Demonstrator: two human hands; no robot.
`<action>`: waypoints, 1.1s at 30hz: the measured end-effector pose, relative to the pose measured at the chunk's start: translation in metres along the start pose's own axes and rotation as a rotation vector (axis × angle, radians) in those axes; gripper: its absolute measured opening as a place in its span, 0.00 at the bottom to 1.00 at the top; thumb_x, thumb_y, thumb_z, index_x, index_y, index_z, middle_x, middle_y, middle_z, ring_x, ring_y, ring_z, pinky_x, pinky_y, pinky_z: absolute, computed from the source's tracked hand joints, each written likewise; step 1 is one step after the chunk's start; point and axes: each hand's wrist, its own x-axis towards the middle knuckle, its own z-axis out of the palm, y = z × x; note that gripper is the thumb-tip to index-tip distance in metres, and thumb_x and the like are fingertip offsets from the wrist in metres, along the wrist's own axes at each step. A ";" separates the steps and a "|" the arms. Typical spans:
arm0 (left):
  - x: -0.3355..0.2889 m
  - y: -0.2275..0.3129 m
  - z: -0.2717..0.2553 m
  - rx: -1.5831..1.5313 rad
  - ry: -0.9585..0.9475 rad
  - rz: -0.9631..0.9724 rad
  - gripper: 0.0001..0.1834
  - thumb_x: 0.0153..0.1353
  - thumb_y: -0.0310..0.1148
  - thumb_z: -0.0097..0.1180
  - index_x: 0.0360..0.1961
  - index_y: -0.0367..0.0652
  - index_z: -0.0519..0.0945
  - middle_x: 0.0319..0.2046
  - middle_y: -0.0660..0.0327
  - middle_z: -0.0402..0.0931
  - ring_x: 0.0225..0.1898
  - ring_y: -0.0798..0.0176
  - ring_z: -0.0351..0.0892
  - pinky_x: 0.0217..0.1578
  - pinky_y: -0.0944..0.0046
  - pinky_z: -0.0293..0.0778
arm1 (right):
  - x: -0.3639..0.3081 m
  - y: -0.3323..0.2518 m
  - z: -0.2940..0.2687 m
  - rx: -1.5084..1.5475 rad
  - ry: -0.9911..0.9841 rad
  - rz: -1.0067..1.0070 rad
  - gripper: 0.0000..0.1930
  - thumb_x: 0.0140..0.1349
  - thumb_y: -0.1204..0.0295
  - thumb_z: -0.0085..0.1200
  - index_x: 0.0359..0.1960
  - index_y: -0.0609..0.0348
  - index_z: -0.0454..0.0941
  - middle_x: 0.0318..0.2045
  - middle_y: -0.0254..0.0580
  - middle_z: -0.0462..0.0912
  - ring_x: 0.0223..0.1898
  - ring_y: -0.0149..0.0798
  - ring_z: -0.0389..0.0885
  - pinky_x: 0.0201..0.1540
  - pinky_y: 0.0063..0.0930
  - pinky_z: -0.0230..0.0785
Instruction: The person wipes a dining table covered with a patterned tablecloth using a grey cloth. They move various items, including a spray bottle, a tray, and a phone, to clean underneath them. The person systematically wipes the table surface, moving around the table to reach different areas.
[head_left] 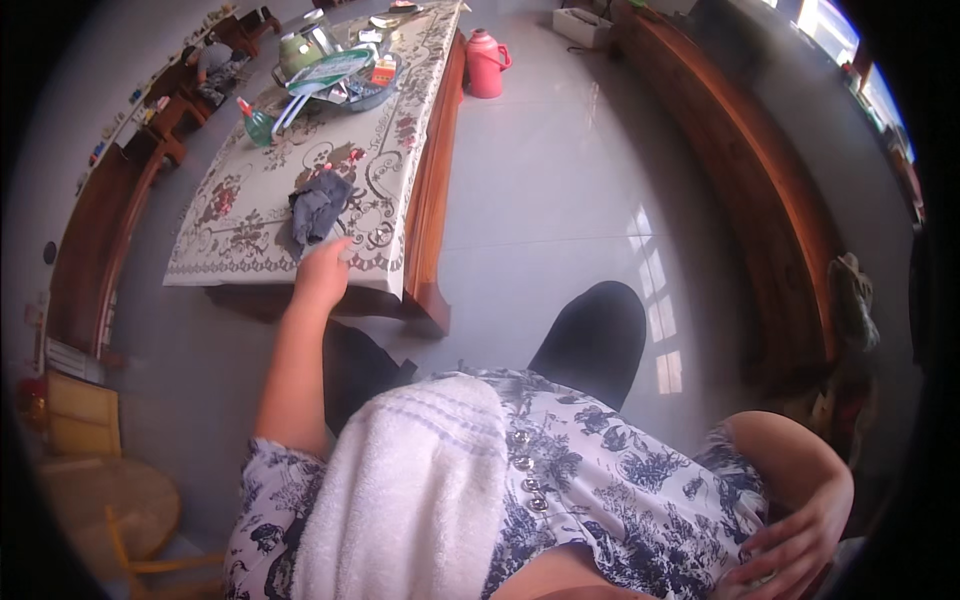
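My left hand (325,275) reaches over the near edge of a table, its fingers closed at the near end of a crumpled dark grey cloth (320,205). The cloth lies on a cream tablecloth (235,235) with flowers and scrolls. My right hand (795,550) rests against the side of my patterned shirt (640,490), fingers apart and holding nothing. A white towel (410,480) with pale stripes drapes down my front on the left side.
Farther along the table stand a green spray bottle (257,124), a tray (375,97) of small things and a green kettle-like vessel (298,55). A pink thermos flask (486,65) stands beside it. A long wooden bench (740,170) runs along the right. Another person (213,68) is at the far left.
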 end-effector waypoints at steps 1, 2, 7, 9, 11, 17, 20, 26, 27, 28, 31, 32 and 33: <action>-0.005 0.001 -0.003 0.008 0.001 -0.001 0.22 0.61 0.28 0.51 0.58 0.49 0.80 0.57 0.49 0.77 0.59 0.47 0.76 0.58 0.56 0.71 | 0.018 -0.005 -0.003 0.006 -0.062 0.059 0.20 0.72 0.61 0.49 0.63 0.44 0.74 0.62 0.46 0.75 0.62 0.52 0.75 0.61 0.47 0.72; 0.007 0.012 -0.003 -0.028 0.075 0.076 0.22 0.61 0.29 0.51 0.58 0.49 0.79 0.54 0.50 0.79 0.55 0.45 0.78 0.55 0.54 0.73 | 0.034 -0.003 -0.011 -0.073 -0.028 -0.013 0.12 0.63 0.70 0.52 0.48 0.53 0.78 0.51 0.47 0.80 0.50 0.48 0.80 0.50 0.39 0.78; 0.065 0.040 0.093 -0.045 0.164 0.286 0.30 0.66 0.40 0.52 0.69 0.51 0.66 0.72 0.58 0.59 0.72 0.51 0.57 0.70 0.55 0.55 | 0.011 0.007 -0.025 0.349 0.068 -0.102 0.16 0.75 0.67 0.41 0.53 0.57 0.80 0.48 0.47 0.82 0.48 0.44 0.83 0.55 0.43 0.76; 0.074 0.048 0.093 0.110 0.114 0.249 0.33 0.67 0.45 0.50 0.72 0.52 0.61 0.75 0.61 0.53 0.75 0.52 0.51 0.73 0.54 0.48 | 0.075 0.123 -0.046 0.551 0.093 -0.212 0.13 0.72 0.69 0.47 0.50 0.60 0.80 0.42 0.46 0.82 0.43 0.45 0.83 0.49 0.41 0.76; 0.046 0.033 0.079 0.221 0.020 0.111 0.35 0.68 0.49 0.47 0.74 0.53 0.57 0.76 0.63 0.50 0.76 0.53 0.46 0.74 0.52 0.43 | 0.128 0.234 -0.045 0.772 -0.041 -0.234 0.10 0.69 0.71 0.53 0.47 0.62 0.80 0.37 0.46 0.82 0.38 0.45 0.83 0.43 0.40 0.77; 0.059 0.041 0.079 0.236 0.001 0.165 0.35 0.67 0.43 0.45 0.75 0.54 0.56 0.76 0.63 0.48 0.77 0.54 0.45 0.74 0.49 0.42 | 0.082 0.560 0.138 0.888 0.335 1.229 0.14 0.62 0.65 0.56 0.46 0.57 0.79 0.38 0.43 0.84 0.40 0.43 0.83 0.43 0.41 0.78; 0.063 0.047 0.078 0.254 -0.011 0.203 0.36 0.65 0.39 0.45 0.75 0.52 0.56 0.76 0.62 0.48 0.77 0.53 0.45 0.74 0.48 0.43 | 0.029 0.630 0.272 0.591 -0.417 1.433 0.18 0.60 0.64 0.57 0.51 0.54 0.82 0.35 0.53 0.85 0.37 0.49 0.83 0.41 0.45 0.78; 0.037 0.041 0.063 0.215 -0.019 0.199 0.38 0.55 0.31 0.50 0.71 0.42 0.62 0.74 0.54 0.52 0.75 0.46 0.48 0.73 0.43 0.44 | -0.008 0.635 0.266 0.571 -0.685 1.232 0.19 0.61 0.63 0.58 0.52 0.54 0.81 0.37 0.52 0.85 0.39 0.49 0.83 0.43 0.45 0.78; 0.036 0.048 0.054 0.222 -0.048 0.195 0.38 0.55 0.31 0.50 0.71 0.40 0.62 0.74 0.51 0.53 0.75 0.42 0.48 0.72 0.41 0.44 | -0.017 0.641 0.265 0.586 -0.693 1.198 0.19 0.61 0.63 0.58 0.52 0.54 0.81 0.38 0.52 0.85 0.39 0.48 0.83 0.43 0.45 0.78; 0.033 0.050 0.049 0.191 -0.086 0.184 0.37 0.55 0.30 0.49 0.70 0.38 0.63 0.73 0.47 0.54 0.74 0.38 0.48 0.71 0.37 0.43 | -0.026 0.651 0.259 0.592 -0.728 1.161 0.19 0.61 0.63 0.58 0.53 0.54 0.81 0.38 0.52 0.85 0.40 0.48 0.83 0.43 0.45 0.78; 0.056 0.060 0.052 0.143 -0.145 0.234 0.34 0.54 0.30 0.47 0.66 0.37 0.69 0.70 0.43 0.59 0.72 0.34 0.54 0.69 0.33 0.46 | -0.048 0.678 0.236 0.662 -0.754 1.142 0.19 0.61 0.63 0.58 0.53 0.54 0.80 0.39 0.52 0.85 0.41 0.48 0.83 0.44 0.45 0.78; 0.054 0.057 0.052 0.153 -0.112 0.247 0.32 0.55 0.31 0.46 0.63 0.36 0.72 0.67 0.42 0.64 0.69 0.33 0.59 0.68 0.33 0.50 | -0.053 0.689 0.224 0.662 -0.803 1.111 0.19 0.61 0.63 0.58 0.53 0.54 0.80 0.40 0.52 0.85 0.41 0.48 0.83 0.45 0.45 0.78; 0.056 0.054 0.047 0.149 -0.094 0.261 0.29 0.59 0.35 0.46 0.62 0.38 0.74 0.66 0.43 0.67 0.68 0.33 0.62 0.66 0.33 0.52 | -0.056 0.700 0.213 0.662 -0.838 1.083 0.19 0.61 0.63 0.58 0.53 0.54 0.80 0.40 0.52 0.85 0.42 0.48 0.83 0.45 0.45 0.78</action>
